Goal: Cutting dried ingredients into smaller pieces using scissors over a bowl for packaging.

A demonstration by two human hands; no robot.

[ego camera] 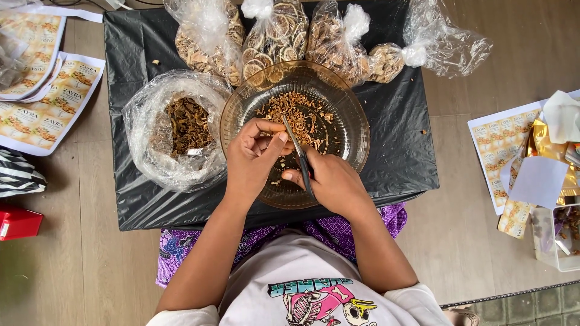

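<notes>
My right hand (329, 181) grips a pair of scissors (296, 151), blades pointing up over a clear glass bowl (350, 130). My left hand (254, 158) is curled just left of the blades, pinching a small dried piece that I can barely see. Both hands hover over the near half of the bowl. Chopped brown dried bits (293, 115) lie scattered in the bowl's far half. Left of the bowl, an open clear plastic bag (145, 133) holds dark dried strips (188, 125).
A black plastic sheet (399, 139) covers the low table. Tied clear bags of dried citrus slices (275, 36) line its far edge. Printed label sheets (45, 115) lie left, more sheets and gold pouches (544, 148) right. A red box (18, 222) sits on the floor.
</notes>
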